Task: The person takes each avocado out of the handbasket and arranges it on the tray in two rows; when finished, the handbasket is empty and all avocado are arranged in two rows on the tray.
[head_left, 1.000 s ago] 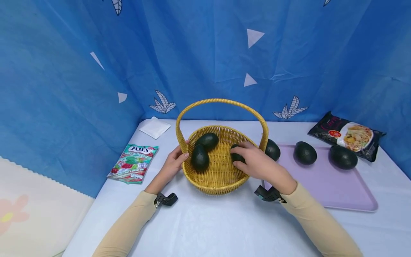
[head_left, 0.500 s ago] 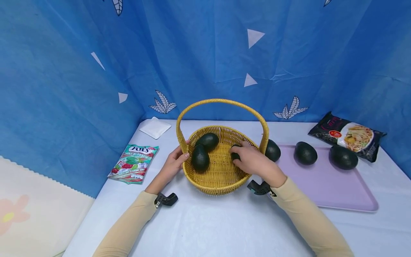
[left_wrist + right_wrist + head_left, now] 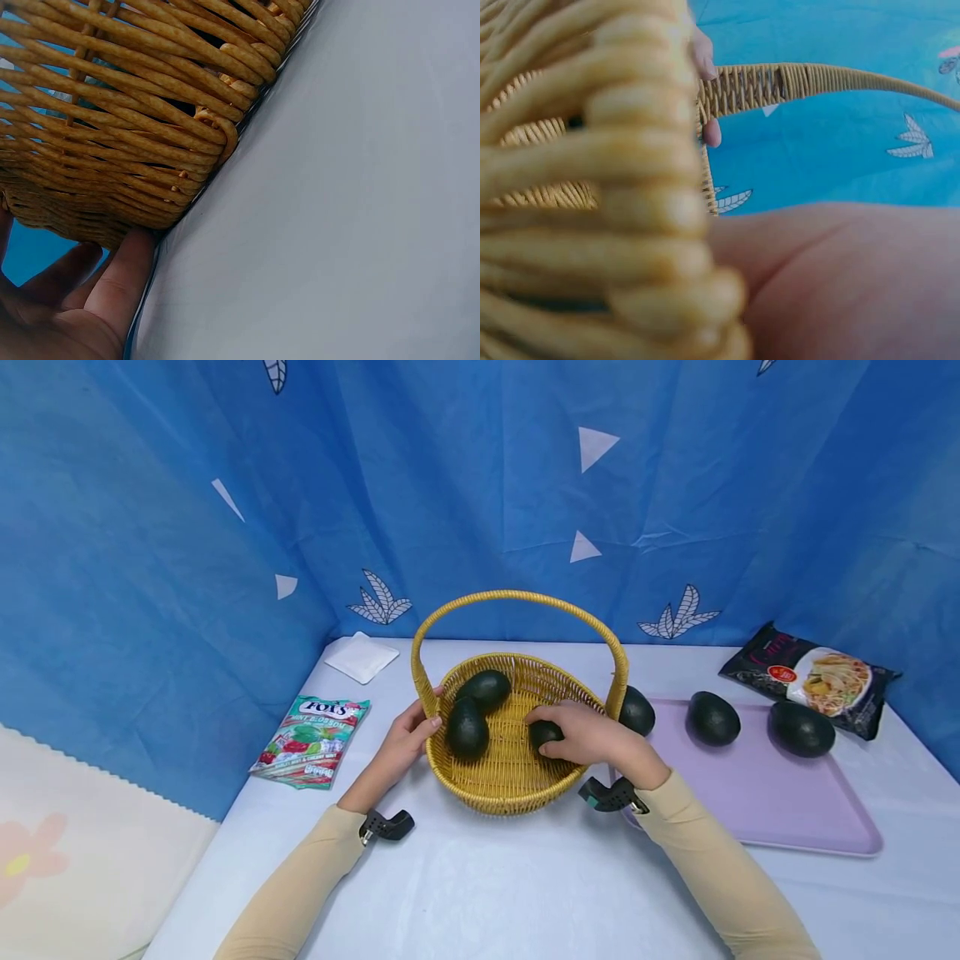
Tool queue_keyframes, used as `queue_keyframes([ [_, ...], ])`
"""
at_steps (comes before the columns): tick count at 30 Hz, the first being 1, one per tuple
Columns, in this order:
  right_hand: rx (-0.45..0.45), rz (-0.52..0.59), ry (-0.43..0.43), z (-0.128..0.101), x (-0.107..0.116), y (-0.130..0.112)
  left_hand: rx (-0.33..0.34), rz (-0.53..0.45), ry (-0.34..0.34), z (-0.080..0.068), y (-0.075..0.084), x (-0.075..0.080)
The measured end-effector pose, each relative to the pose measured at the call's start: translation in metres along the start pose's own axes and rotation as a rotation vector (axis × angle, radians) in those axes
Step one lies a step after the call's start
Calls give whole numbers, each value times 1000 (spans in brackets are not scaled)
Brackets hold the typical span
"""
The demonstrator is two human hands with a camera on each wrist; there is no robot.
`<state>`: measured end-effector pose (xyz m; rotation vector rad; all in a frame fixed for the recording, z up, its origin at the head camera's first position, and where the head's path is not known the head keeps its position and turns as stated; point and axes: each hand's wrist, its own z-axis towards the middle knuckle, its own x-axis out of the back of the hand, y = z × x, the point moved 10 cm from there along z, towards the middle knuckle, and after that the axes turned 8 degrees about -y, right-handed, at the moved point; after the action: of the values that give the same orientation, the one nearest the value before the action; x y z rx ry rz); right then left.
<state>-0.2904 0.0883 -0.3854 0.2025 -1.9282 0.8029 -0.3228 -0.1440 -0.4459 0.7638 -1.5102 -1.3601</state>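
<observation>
A yellow wicker basket (image 3: 510, 789) with a tall arched handle stands mid-table in the head view. Its left rim, at the foot of the handle, is held by my left hand (image 3: 408, 739), thumb on the rim. In the left wrist view my left fingers (image 3: 120, 289) lie against the woven outer wall. Inside the basket, on the right, my right hand (image 3: 588, 735) grips a dark green avocado (image 3: 543, 735), partly covered by the fingers. Two more avocados (image 3: 467, 731) lie together at the basket's left. In the right wrist view the basket's weave hides my right fingers.
Right of the basket is a lilac tray (image 3: 780, 810) with two avocados (image 3: 713, 719) on it. Another avocado (image 3: 637, 712) shows behind the handle's right foot. A black noodle packet (image 3: 813, 677) lies at the back right; a candy bag (image 3: 311, 743) and white packet (image 3: 362, 657) lie left.
My right hand has shifted slightly left and lower within the basket, with the avocado in its fingers, and more of that avocado shows. My left hand and the basket have stayed put.
</observation>
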Motion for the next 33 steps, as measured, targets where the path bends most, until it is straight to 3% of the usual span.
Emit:
queue_keyframes([
  [13,52,43,-32,-2,-4,-3,2,-10,-10,0,0,-1],
  [33,102,66,8,-3,-2,-6,36,-28,-3,-2,-4,-1],
])
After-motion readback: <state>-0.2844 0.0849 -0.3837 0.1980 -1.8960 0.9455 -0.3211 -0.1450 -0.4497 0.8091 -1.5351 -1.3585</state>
